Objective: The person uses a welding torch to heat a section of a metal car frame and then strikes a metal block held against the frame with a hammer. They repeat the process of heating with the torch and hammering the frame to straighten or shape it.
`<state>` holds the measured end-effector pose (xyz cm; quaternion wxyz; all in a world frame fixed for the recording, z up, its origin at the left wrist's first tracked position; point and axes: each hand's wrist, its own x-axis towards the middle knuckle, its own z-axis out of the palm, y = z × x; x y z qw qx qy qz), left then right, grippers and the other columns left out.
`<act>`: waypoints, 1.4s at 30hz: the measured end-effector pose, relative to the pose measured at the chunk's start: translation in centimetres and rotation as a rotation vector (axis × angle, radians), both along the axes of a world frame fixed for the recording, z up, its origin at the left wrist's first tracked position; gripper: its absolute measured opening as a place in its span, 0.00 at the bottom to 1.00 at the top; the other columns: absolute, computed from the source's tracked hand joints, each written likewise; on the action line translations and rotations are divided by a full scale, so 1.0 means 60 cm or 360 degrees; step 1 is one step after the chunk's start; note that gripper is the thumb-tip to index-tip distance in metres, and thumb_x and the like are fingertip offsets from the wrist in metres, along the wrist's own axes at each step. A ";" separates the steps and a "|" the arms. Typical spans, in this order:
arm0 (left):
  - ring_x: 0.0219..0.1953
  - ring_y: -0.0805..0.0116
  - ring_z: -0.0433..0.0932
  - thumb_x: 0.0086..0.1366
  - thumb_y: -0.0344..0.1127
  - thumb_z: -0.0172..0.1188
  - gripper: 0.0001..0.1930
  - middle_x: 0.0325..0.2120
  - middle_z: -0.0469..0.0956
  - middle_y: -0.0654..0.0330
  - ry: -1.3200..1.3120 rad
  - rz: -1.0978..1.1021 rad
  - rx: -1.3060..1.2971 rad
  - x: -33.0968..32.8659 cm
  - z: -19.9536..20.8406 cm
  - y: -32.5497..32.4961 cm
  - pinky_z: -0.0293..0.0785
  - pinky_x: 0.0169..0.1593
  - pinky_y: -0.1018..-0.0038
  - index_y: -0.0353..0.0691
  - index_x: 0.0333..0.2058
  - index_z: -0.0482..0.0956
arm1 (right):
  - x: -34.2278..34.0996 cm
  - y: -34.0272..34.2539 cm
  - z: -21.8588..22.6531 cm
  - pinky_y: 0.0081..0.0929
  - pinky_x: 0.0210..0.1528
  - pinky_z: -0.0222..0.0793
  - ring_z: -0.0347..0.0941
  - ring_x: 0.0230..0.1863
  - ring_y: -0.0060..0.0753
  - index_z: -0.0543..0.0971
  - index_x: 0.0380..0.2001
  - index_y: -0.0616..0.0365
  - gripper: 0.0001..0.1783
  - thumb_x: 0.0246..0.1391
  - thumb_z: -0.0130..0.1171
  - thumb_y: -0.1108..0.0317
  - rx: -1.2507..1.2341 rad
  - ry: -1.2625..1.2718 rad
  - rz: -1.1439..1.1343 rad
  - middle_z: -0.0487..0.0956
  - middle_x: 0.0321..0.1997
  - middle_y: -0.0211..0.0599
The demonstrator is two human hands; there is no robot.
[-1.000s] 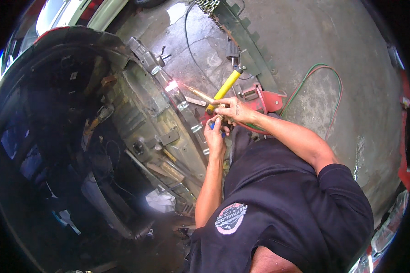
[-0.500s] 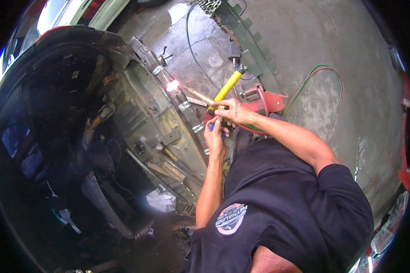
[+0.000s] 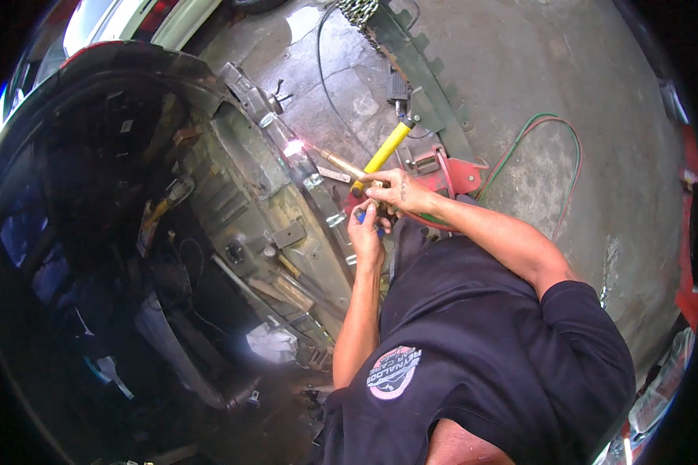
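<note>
Daylight is seen on the concrete floor (image 3: 520, 70) from twelve to three o'clock. The car body interior (image 3: 93, 256) at nine o'clock is left in deep shadow. Overexposed glare is recorded at the torch flame (image 3: 293, 147). Straight edges are bent toward the rim.

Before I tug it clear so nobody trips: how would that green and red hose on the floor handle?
The hose lies in a loose loop on the concrete floor, so it is probably floppy and would drag, not roll. It runs toward the torch, so tugging might jerk the flame.

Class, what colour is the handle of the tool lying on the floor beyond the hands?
Yellow handle, clearest in the head view.
</note>
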<state>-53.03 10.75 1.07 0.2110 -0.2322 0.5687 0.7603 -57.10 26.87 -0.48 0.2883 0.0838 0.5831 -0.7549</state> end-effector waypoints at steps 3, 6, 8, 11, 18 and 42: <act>0.25 0.71 0.76 0.71 0.35 0.59 0.11 0.34 0.81 0.58 0.0004 0.0018 0.0002 0.001 -0.002 -0.007 0.72 0.26 0.75 0.37 0.48 0.76 | -0.002 -0.010 0.001 0.23 0.17 0.69 0.74 0.19 0.22 0.71 0.66 0.58 0.30 0.64 0.60 0.58 -0.0027 -0.0015 -0.0009 0.82 0.34 0.35; 0.25 0.72 0.76 0.72 0.35 0.59 0.12 0.34 0.81 0.58 0.0000 0.0045 -0.0029 0.002 -0.002 -0.013 0.72 0.26 0.75 0.37 0.49 0.76 | -0.004 -0.015 0.003 0.24 0.17 0.69 0.75 0.19 0.23 0.71 0.66 0.58 0.30 0.64 0.60 0.58 0.0022 0.0064 0.0011 0.82 0.34 0.36; 0.25 0.72 0.76 0.72 0.35 0.59 0.12 0.34 0.81 0.58 -0.0001 0.0056 -0.0048 0.003 -0.002 -0.016 0.72 0.26 0.75 0.37 0.49 0.75 | -0.004 -0.018 0.003 0.24 0.17 0.69 0.75 0.18 0.23 0.71 0.66 0.58 0.30 0.64 0.60 0.58 0.0015 0.0062 0.0029 0.83 0.34 0.36; 0.25 0.72 0.76 0.72 0.35 0.59 0.12 0.35 0.81 0.58 0.0015 0.0045 -0.0068 0.005 -0.001 -0.019 0.72 0.26 0.75 0.36 0.49 0.75 | -0.004 -0.024 0.005 0.24 0.17 0.69 0.75 0.18 0.23 0.71 0.66 0.58 0.30 0.64 0.60 0.58 -0.0037 0.0020 0.0023 0.84 0.35 0.38; 0.23 0.72 0.77 0.74 0.34 0.56 0.11 0.33 0.80 0.57 0.0040 0.0114 -0.0127 0.006 0.000 -0.025 0.71 0.24 0.76 0.33 0.48 0.76 | -0.005 -0.033 0.009 0.24 0.17 0.69 0.75 0.18 0.23 0.72 0.65 0.57 0.29 0.64 0.60 0.59 -0.0102 -0.0012 0.0032 0.86 0.38 0.41; 0.24 0.71 0.77 0.71 0.36 0.61 0.13 0.35 0.81 0.58 0.0046 0.0111 -0.0098 0.010 -0.003 -0.030 0.72 0.26 0.75 0.36 0.49 0.75 | -0.008 -0.028 0.025 0.25 0.25 0.75 0.79 0.27 0.25 0.73 0.65 0.56 0.29 0.63 0.60 0.59 0.0061 0.0038 0.0127 0.87 0.43 0.40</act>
